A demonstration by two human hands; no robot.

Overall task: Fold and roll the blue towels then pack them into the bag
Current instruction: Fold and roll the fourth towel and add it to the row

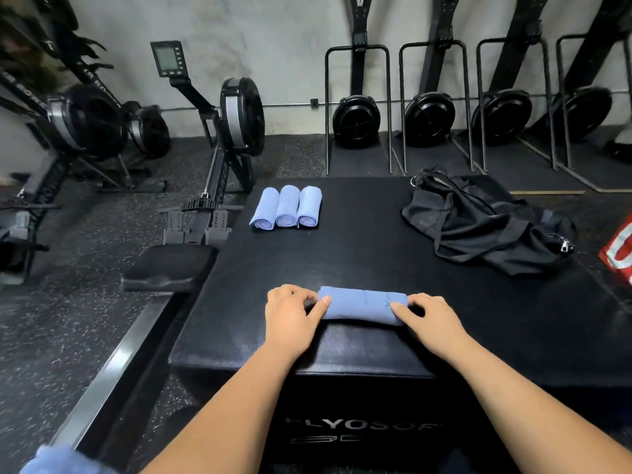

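Gym, black plyo box (pixel 342 254) | left hand (pixel 290 318), right hand (pixel 429 318): fingers curled over ends of blue towel roll (pixel 362 306) | roll tight, even pressure, edges flush like three finished rolls (pixel 286 207)

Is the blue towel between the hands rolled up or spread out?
Rolled up: the blue cloth towel forms a thick tube on the black padded box.
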